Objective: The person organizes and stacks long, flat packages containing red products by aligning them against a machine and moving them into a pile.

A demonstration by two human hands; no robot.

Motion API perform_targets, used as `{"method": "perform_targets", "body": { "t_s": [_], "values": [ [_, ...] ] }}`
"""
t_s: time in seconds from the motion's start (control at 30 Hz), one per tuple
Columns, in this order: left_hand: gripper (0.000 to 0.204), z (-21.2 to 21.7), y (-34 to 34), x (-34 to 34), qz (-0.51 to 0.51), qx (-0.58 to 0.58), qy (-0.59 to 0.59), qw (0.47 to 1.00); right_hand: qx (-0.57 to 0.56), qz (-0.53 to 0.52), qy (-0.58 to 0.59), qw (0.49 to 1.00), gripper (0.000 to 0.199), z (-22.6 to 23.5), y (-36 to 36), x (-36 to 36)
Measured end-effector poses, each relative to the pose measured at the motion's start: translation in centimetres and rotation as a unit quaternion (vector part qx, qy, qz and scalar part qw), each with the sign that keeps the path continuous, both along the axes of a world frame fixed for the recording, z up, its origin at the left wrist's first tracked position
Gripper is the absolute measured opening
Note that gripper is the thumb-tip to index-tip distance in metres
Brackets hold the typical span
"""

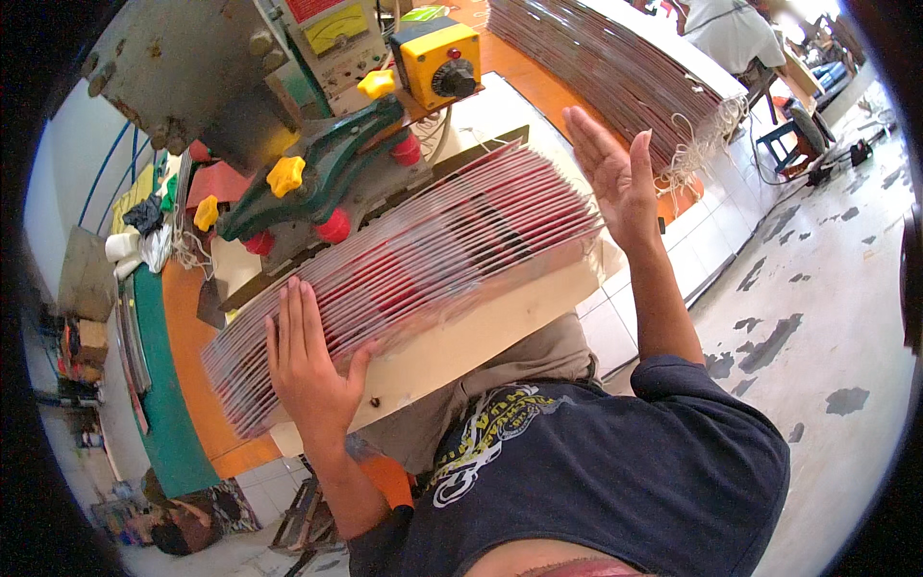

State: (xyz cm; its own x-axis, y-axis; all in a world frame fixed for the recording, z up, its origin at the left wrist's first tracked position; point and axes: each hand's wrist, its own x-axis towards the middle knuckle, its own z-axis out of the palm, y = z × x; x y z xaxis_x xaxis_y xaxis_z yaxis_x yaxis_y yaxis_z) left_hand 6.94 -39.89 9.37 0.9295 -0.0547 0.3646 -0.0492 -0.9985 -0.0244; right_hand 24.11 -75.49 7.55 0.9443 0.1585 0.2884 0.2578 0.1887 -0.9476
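A thick stack of flat red and white printed sheets (423, 250) lies on a pale wooden board (481, 332) in front of me. My left hand (308, 370) presses flat against the stack's near left end, fingers spread over the sheet edges. At the stack's right end, my right hand (615, 173) is raised with fingers straight and apart, its palm facing the sheet edges, close to them or just touching. Neither hand grips anything.
Behind the stack stands a grey and green press machine (308, 183) with yellow and red knobs and a yellow control box (437, 62). Another tall pile of flat sheets (615, 67) with loose strings lies at the upper right. A blue stool (784, 139) stands on the floor beyond.
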Motion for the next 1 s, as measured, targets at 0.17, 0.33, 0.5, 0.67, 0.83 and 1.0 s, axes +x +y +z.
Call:
{"method": "perform_targets", "body": {
  "t_s": [0.17, 0.33, 0.5, 0.67, 0.83, 1.0],
  "values": [
    [0.093, 0.3, 0.0, -0.4, 0.002, -0.01, 0.012, 1.0, 0.115, 0.091, 0.107, 0.983, 0.113, -3.2, -0.3, 0.2],
    [0.094, 0.6, 0.0, -0.3, -0.002, 0.005, 0.019, 1.0, 0.051, 0.125, 0.156, 0.979, 0.117, -2.8, 1.3, -0.7],
    [0.098, 0.8, 0.0, -0.4, -0.003, 0.003, 0.026, 1.0, 0.0, 0.122, 0.147, 0.982, 0.119, -2.0, 1.4, -0.9],
    [0.1, 1.1, 0.2, -0.7, -0.008, -0.007, 0.043, 0.999, 0.04, 0.11, 0.157, 0.981, 0.11, -2.5, 2.7, -1.0],
    [0.1, 1.3, 0.1, -0.8, 0.006, -0.018, 0.052, 0.998, 0.056, 0.107, 0.161, 0.979, 0.107, -2.4, 3.3, -1.3],
    [0.096, 0.6, 0.4, -0.6, 0.011, -0.013, 0.018, 1.0, 0.086, 0.1, 0.198, 0.971, 0.101, -2.2, 3.2, -1.6]
  ]
}}
